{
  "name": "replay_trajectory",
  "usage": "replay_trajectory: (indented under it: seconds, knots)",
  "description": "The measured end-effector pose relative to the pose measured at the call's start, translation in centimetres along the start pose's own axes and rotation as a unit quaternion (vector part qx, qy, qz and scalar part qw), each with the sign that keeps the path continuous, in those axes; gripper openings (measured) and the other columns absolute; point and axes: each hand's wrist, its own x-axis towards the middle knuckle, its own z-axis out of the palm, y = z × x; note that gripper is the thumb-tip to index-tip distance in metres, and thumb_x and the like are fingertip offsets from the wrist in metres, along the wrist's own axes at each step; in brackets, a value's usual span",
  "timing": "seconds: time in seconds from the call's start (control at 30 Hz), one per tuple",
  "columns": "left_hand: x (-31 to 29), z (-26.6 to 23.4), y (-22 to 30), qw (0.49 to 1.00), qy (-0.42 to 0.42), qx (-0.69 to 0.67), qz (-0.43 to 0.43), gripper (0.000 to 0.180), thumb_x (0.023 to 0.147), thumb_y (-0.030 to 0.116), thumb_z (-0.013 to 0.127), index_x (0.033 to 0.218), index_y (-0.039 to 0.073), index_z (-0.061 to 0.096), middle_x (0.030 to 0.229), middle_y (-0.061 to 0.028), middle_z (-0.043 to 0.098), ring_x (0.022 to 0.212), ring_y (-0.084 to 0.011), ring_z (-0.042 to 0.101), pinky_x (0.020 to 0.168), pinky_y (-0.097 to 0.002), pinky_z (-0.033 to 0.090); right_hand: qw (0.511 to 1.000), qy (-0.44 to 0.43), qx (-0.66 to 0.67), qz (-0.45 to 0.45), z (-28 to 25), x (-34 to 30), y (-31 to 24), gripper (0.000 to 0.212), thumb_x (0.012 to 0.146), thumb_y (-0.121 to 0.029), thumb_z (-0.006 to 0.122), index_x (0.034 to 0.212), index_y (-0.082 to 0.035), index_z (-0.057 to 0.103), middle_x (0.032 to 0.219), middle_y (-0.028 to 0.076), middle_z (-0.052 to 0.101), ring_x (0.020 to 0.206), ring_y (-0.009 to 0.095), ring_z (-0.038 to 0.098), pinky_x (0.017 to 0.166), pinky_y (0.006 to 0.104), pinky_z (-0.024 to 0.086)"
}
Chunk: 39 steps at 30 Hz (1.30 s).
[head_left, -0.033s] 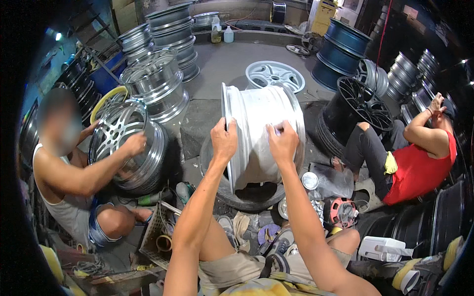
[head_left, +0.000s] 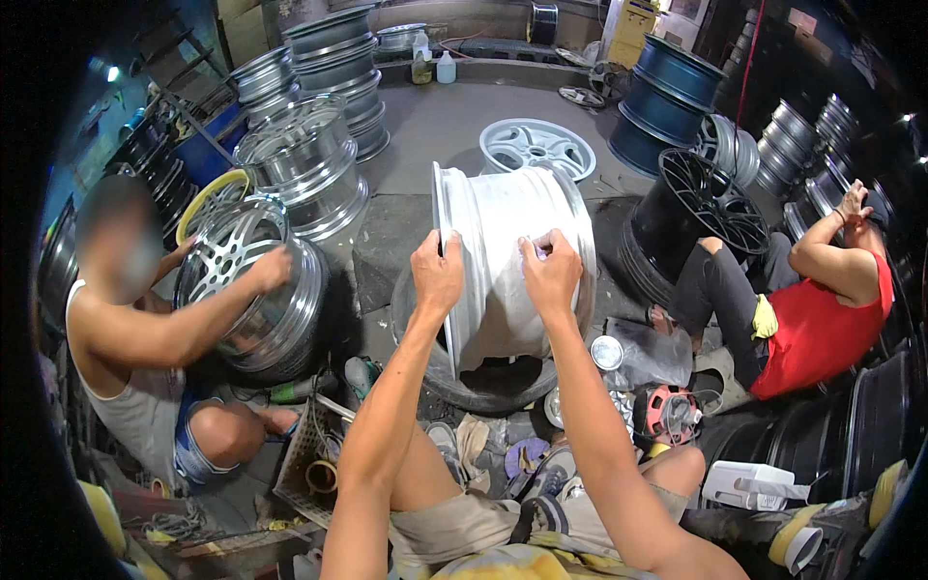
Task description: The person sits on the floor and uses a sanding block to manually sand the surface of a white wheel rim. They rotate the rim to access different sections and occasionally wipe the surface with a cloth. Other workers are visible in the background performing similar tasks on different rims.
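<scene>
In front of me a white-grey wheel rim [head_left: 512, 271] stands on edge, its barrel facing me, on a black tire [head_left: 483, 394] lying flat. My left hand [head_left: 438, 273] is closed around the lip at its left side, the thumb up. Against the bright barrel, my right hand [head_left: 552, 271] is pinched, its fingertips touching the surface. A bit of purple shows beneath those fingers, too small and covered to name. The rim's spokes are turned out of sight.
At left a person [head_left: 126, 319] works on a polished rim [head_left: 232, 256]; at right sits another in a red top [head_left: 831, 324]. Beyond stand a pale rim [head_left: 537, 150], stacked rims [head_left: 333, 77] and a black rim [head_left: 710, 208]. By my legs lie a crate [head_left: 300, 464] and a purple disc [head_left: 525, 456].
The hand of the person at left has shifted slightly up over the polished rim. Both my hands and the white-grey rim stay nearly where they were.
</scene>
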Motion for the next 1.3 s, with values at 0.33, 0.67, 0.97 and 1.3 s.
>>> replay_trajectory:
  seconds: [0.33, 0.67, 0.97, 1.3]
  knots:
    - [-0.1, -0.4, 0.0, 1.0, 0.003, 0.011, 0.01, 0.03, 0.101, 0.018, 0.06, 0.083, -0.005, 0.057, 0.068, -0.0229, 0.057, 0.061, -0.0341, 0.055, 0.062, -0.0462, 0.043, 1.0, 0.019, -0.005, -0.001, -0.4, -0.4, 0.0, 0.03, 0.086, -0.022, 0.081, 0.079, -0.001, 0.061, 0.077, 0.019, 0.067, 0.072, 0.04, 0.065, 0.068, 0.0495, 0.048]
    - [-0.2, -0.5, 0.4, 0.999, -0.017, 0.021, -0.022, 0.028, 0.102, 0.019, 0.059, 0.091, -0.006, 0.062, 0.071, -0.021, 0.061, 0.063, -0.0269, 0.057, 0.063, -0.0432, 0.045, 1.0, 0.023, -0.001, 0.011, -0.4, -0.7, 0.5, 0.029, 0.086, -0.021, 0.08, 0.08, -0.001, 0.061, 0.075, 0.019, 0.068, 0.074, 0.043, 0.067, 0.069, 0.0525, 0.049]
    - [-0.1, -0.7, -0.2, 0.999, -0.02, 0.031, -0.01, 0.03, 0.103, 0.021, 0.059, 0.092, -0.006, 0.063, 0.067, -0.0152, 0.057, 0.062, -0.0214, 0.051, 0.063, -0.0412, 0.044, 1.0, -0.005, -0.022, 0.017, -1.4, -1.5, 0.5, 0.029, 0.085, -0.021, 0.08, 0.079, -0.001, 0.06, 0.076, 0.018, 0.068, 0.076, 0.042, 0.067, 0.07, 0.051, 0.049]
    - [-0.2, -0.9, -0.2, 1.0, -0.003, 0.017, -0.008, 0.03, 0.103, 0.02, 0.06, 0.087, -0.005, 0.06, 0.066, -0.0132, 0.053, 0.062, -0.0196, 0.048, 0.062, -0.0407, 0.042, 1.0, -0.007, -0.007, -0.005, -1.8, -3.7, 1.2, 0.032, 0.085, -0.026, 0.081, 0.078, 0.0, 0.064, 0.072, 0.019, 0.067, 0.068, 0.038, 0.066, 0.065, 0.0474, 0.049]
